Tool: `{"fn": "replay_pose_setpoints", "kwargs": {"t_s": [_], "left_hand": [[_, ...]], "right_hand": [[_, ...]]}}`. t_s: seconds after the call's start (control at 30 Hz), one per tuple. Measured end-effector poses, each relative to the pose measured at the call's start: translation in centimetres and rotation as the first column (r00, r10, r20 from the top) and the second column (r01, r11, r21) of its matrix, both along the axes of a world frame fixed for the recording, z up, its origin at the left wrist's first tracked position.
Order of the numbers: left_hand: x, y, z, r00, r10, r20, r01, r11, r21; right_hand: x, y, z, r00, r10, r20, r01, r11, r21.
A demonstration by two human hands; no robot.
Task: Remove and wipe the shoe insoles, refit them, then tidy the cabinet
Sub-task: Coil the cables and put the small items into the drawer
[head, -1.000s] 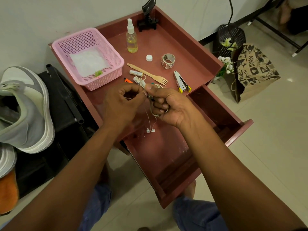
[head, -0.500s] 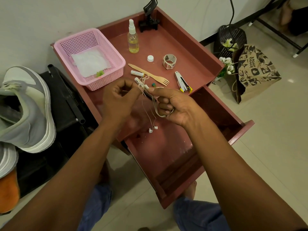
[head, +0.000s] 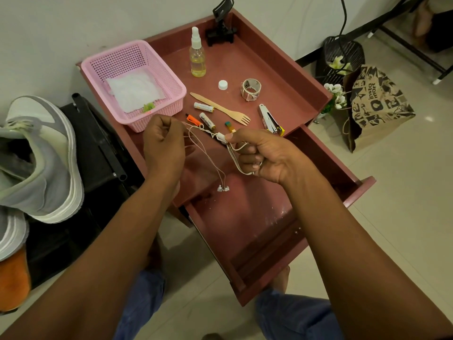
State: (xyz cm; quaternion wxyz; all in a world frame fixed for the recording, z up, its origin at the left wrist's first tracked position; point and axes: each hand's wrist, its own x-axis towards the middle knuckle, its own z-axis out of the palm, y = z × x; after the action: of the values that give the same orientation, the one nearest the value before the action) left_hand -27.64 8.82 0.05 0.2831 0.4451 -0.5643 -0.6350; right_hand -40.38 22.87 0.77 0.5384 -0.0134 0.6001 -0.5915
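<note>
Over the red-brown cabinet both my hands hold a thin white earphone cable. My left hand pinches one strand of it. My right hand grips a coiled bundle of the cable, with the inline piece at my thumb. Two small earbuds dangle below, above the open drawer. A grey and white shoe stands on a black stand at the left.
On the cabinet top lie a pink basket holding a white cloth, a spray bottle, a white cap, a tape roll, a wooden fork, two batteries, a stapler. A paper bag stands on the floor.
My hands have moved apart, stretching the cable between them. The small items on the cabinet top that my hands hid have come into view.
</note>
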Motion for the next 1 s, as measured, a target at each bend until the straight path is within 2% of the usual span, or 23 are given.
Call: {"fn": "replay_pose_setpoints", "kwargs": {"t_s": [0.13, 0.2, 0.3, 0.4, 0.47, 0.57, 0.77, 0.9, 1.0], "left_hand": [[0.2, 0.2, -0.2, 0.992, -0.055, 0.113, 0.056, 0.998, -0.011], [0.5, 0.4, -0.2, 0.982, -0.093, 0.167, 0.113, 0.987, -0.115], [0.4, 1.0, 0.7, 0.979, -0.183, 0.090, 0.201, 0.934, -0.295], [0.2, 1.9, 1.4, 0.927, -0.375, -0.001, 0.350, 0.868, -0.352], [0.1, 2.5, 1.3, 0.905, -0.423, -0.051, 0.394, 0.876, -0.277], [0.0, 2.5, 0.7, 0.914, -0.402, -0.050, 0.387, 0.904, -0.180], [0.1, 1.8, 0.3, 0.923, -0.368, -0.112, 0.372, 0.928, 0.010], [0.1, 2.5, 0.5, 0.877, -0.461, -0.135, 0.474, 0.875, 0.095], [0.2, 2.9, 0.2, 0.781, -0.609, -0.138, 0.624, 0.772, 0.123]], "right_hand": [[-0.2, 0.1, 0.0, 1.000, -0.014, -0.020, 0.014, 1.000, -0.005], [-0.3, 0.1, 0.1, 0.999, -0.014, -0.039, 0.013, 1.000, -0.016], [-0.4, 0.2, 0.1, 0.998, 0.004, -0.069, -0.006, 1.000, -0.024], [-0.3, 0.2, 0.1, 0.997, 0.001, -0.076, -0.005, 0.999, -0.048], [-0.3, 0.1, 0.2, 0.997, -0.003, -0.078, -0.003, 0.997, -0.072], [-0.3, 0.1, 0.2, 0.995, -0.014, -0.095, 0.004, 0.995, -0.102], [-0.7, 0.1, 0.4, 0.977, -0.151, -0.153, 0.119, 0.973, -0.198], [-0.7, 0.0, 0.2, 0.962, -0.190, -0.197, 0.134, 0.954, -0.268], [-0.6, 0.1, 0.2, 0.951, -0.217, -0.221, 0.149, 0.946, -0.289]]}}
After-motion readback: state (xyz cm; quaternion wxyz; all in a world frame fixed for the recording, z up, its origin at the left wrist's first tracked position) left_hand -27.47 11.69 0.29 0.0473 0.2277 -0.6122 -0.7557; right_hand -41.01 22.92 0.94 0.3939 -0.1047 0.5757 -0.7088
